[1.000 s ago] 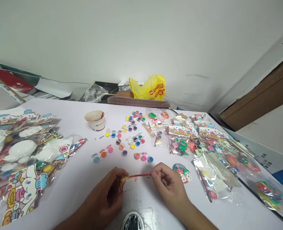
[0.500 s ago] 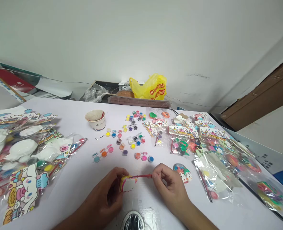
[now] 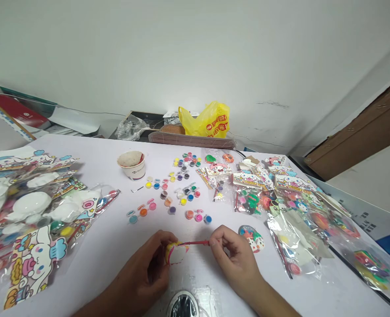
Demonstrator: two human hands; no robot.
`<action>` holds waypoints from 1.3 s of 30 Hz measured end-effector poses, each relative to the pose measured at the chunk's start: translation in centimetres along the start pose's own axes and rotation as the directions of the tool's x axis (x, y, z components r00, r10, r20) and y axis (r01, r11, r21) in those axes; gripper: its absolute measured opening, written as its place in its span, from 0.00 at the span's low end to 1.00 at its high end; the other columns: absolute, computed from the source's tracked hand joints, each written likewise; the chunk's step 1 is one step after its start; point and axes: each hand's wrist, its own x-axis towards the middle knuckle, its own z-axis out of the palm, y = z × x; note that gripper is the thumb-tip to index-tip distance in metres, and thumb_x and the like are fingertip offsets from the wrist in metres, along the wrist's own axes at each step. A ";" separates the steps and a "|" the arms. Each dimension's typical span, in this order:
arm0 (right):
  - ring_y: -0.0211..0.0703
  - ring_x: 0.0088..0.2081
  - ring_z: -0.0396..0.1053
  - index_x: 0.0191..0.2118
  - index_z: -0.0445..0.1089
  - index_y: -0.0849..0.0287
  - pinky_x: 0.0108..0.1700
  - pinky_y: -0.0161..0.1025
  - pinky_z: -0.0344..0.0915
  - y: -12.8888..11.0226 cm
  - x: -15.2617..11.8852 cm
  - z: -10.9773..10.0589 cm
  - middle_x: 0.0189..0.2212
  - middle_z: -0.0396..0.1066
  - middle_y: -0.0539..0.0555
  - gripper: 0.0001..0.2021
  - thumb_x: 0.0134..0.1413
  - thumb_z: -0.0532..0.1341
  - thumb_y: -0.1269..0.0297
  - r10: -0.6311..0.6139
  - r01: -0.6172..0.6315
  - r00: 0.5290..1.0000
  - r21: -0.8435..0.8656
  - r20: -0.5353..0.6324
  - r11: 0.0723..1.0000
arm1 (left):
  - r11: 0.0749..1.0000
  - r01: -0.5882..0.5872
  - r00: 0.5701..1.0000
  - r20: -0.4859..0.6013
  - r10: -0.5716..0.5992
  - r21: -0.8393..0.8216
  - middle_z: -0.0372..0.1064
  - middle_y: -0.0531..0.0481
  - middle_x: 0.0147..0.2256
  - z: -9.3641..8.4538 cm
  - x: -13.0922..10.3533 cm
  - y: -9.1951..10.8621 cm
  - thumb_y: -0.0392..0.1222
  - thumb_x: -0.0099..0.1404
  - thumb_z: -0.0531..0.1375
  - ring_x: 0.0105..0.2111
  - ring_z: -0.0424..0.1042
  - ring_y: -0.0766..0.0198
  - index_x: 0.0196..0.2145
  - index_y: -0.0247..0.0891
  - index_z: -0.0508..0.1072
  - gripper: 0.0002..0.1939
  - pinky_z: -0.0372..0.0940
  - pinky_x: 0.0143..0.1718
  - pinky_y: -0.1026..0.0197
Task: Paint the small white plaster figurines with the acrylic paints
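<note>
Between the fingers and thumb of my left hand [image 3: 152,268] is a small white figure [image 3: 178,254], its upper and left edges painted yellow and pink. My right hand [image 3: 234,255] pinches a thin red paintbrush [image 3: 196,242] that lies level, pointing left. The brush's tip meets the figure's top edge. Just beyond my hands stand small open paint pots, a strip of orange, pink and blue pots [image 3: 199,217] being the nearest. A painted piece in red, blue, green and white [image 3: 252,238] lies right beside my right hand.
A paper cup [image 3: 131,165] with a red stick inside stands at the left back. Bagged white figures [image 3: 31,206] cover the table's left side; bagged painted pieces [image 3: 302,204] cover the right. A yellow plastic bag [image 3: 208,121] sits behind the table; a round dark object [image 3: 183,304] is at the front.
</note>
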 end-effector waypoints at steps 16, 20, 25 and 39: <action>0.35 0.21 0.50 0.25 0.60 0.58 0.23 0.33 0.49 -0.1 -0.1 0.0 0.17 0.51 0.44 0.13 0.60 0.54 0.62 0.018 -0.017 1.000 -0.030 0.018 0.999 | 0.999 -0.032 0.999 -0.001 0.032 -0.015 0.61 0.54 0.31 0.1 0.0 -0.5 0.38 0.61 0.54 0.30 0.62 0.63 0.44 0.44 0.64 0.12 0.59 0.30 0.65; 0.35 0.21 0.50 0.25 0.60 0.58 0.23 0.33 0.49 -0.1 -0.1 -0.1 0.18 0.52 0.44 0.13 0.60 0.54 0.62 0.003 -0.003 1.000 -0.035 0.001 0.999 | 0.999 -0.036 0.999 -0.021 0.036 0.011 0.61 0.55 0.30 0.0 -0.1 -0.2 0.37 0.60 0.55 0.28 0.61 0.64 0.43 0.44 0.65 0.12 0.60 0.29 0.66; 0.35 0.21 0.51 0.26 0.60 0.58 0.23 0.33 0.50 0.0 -0.1 -0.1 0.18 0.52 0.44 0.12 0.61 0.54 0.62 -0.014 0.014 1.000 -0.035 0.000 0.999 | 1.000 -0.029 0.999 -0.017 0.030 0.009 0.61 0.55 0.29 0.0 -0.1 -0.1 0.37 0.60 0.55 0.29 0.62 0.63 0.43 0.44 0.66 0.12 0.60 0.29 0.66; 0.35 0.21 0.50 0.27 0.61 0.58 0.23 0.34 0.49 0.2 -0.2 -0.1 0.18 0.51 0.44 0.13 0.63 0.54 0.60 -0.001 0.001 1.000 -0.003 0.003 1.000 | 0.995 -0.056 0.998 0.036 0.059 -0.079 0.68 0.50 0.38 -0.8 0.3 0.1 0.37 0.63 0.54 0.41 0.69 0.59 0.45 0.42 0.64 0.11 0.65 0.43 0.61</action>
